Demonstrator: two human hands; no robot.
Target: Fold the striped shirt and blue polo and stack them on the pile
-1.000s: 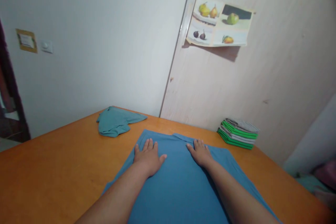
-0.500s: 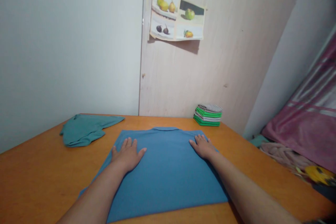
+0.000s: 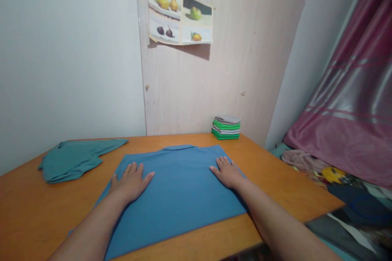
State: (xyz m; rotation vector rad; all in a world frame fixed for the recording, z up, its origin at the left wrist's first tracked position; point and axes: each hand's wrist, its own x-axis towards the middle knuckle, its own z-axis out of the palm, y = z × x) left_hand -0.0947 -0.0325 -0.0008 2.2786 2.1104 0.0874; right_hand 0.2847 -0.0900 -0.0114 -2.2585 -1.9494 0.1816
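Note:
A blue collared shirt (image 3: pixel 180 195) lies flat on the orange-brown table (image 3: pixel 284 187), its collar at the far edge. My left hand (image 3: pixel 130 183) rests palm down on the shirt's left side, fingers spread. On the shirt's upper right side lies my right hand (image 3: pixel 227 172), also flat with its fingers apart. Neither hand grips the cloth. My forearms cover parts of the shirt's left and right edges.
A teal garment (image 3: pixel 73 161) lies loosely bunched at the back left of the table. At the back right stands a stack of folded green and striped grey cloths (image 3: pixel 226 127). Beyond the table's right edge are a pink curtain (image 3: pixel 339 130) and heaped clothes (image 3: pixel 306 161).
My view has turned to the right, so everything appears shifted left and more of the curtain shows. Both hands stay flat on the shirt in nearly the same places.

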